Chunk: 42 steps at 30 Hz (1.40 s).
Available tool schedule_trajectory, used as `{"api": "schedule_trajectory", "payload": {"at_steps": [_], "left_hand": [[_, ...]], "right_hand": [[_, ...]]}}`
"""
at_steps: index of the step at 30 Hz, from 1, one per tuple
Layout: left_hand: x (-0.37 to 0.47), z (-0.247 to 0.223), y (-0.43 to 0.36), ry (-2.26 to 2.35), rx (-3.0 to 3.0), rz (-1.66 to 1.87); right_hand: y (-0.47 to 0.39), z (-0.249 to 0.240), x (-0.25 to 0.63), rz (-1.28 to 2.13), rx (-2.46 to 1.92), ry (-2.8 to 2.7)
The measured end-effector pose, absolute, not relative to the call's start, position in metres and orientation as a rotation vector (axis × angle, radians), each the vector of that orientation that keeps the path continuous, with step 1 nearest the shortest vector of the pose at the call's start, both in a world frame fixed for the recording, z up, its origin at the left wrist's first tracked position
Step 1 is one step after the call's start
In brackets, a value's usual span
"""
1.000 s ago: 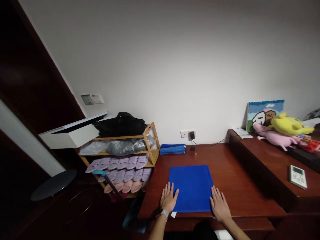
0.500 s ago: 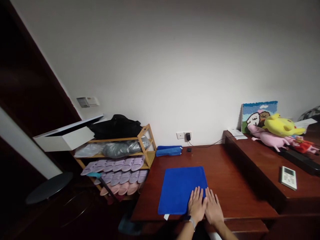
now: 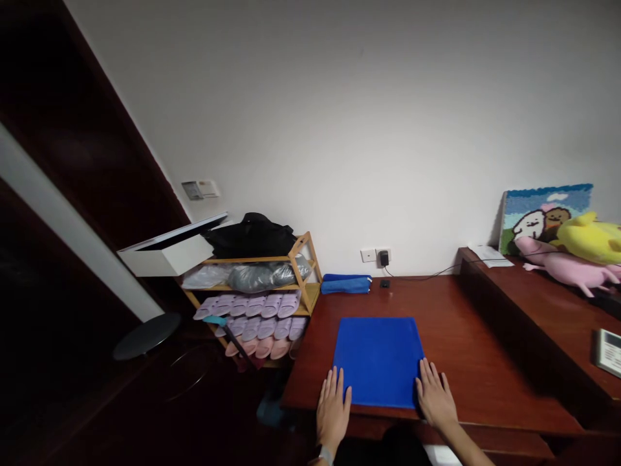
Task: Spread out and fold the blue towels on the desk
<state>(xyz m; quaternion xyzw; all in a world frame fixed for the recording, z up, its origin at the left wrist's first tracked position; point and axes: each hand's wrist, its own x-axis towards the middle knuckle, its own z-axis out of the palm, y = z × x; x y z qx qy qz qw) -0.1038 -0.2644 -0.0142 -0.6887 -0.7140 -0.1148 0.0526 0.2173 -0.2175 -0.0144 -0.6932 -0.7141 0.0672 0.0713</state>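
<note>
A blue cloth [image 3: 379, 359] lies spread flat on the brown wooden table [image 3: 466, 362], close to the front edge. My left hand [image 3: 333, 406] rests at the cloth's left front corner, fingers stretched forward, nothing held. At the right side of the cloth, my right hand [image 3: 435, 393] lies flat with its fingers along the edge, also holding nothing. Further back, near the wall, sits a folded blue cloth [image 3: 346, 284].
Left of the table stands a wooden rack [image 3: 306, 272] with several slippers, a black bag [image 3: 255, 236] and a white box [image 3: 167, 255]. A black plug [image 3: 383, 258] trails a cable along the wall. Plush toys [image 3: 565, 262] lie on the raised ledge [image 3: 543, 304] at right.
My left hand has moved from beside my right hand to the cloth's left side. My right hand stays by the right edge. The view has swung left.
</note>
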Motion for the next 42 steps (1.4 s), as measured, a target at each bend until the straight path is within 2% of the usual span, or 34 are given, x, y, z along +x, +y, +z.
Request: {"api": "schedule_trajectory", "payload": {"at_steps": [6, 13, 16, 20, 25, 28, 35, 42], "left_hand": [[-0.102, -0.023, -0.263, -2.157, -2.083, -0.403], [-0.106, -0.023, -0.258, -2.223, -2.032, -0.393], [-0.068, 0.000, -0.236, -2.181, -2.092, -0.460], [0.021, 0.032, -0.190, -1.942, -2.534, -0.550], [0.080, 0.025, -0.152, -1.831, -2.795, -0.490], [0.049, 0.012, -0.149, -1.921, -2.720, -0.409], [-0.087, 0.011, -0.156, -2.266, -2.255, -0.228], [-0.103, 0.004, -0.157, -2.202, -2.208, -0.284]], "right_hand": [[-0.176, 0.009, 0.214, 0.251, -2.117, -2.141], [-0.157, -0.015, 0.214, 0.258, -2.091, -2.148], [-0.157, -0.020, 0.215, 0.280, -2.076, -2.132], [-0.157, -0.020, 0.217, 0.279, -2.069, -2.134], [-0.159, -0.024, 0.219, 0.244, -2.058, -2.201], [-0.159, -0.025, 0.218, 0.216, -2.071, -2.192], [-0.159, -0.014, 0.215, 0.213, -2.139, -2.188], [-0.154, -0.001, 0.211, 0.253, -2.179, -2.154]]}}
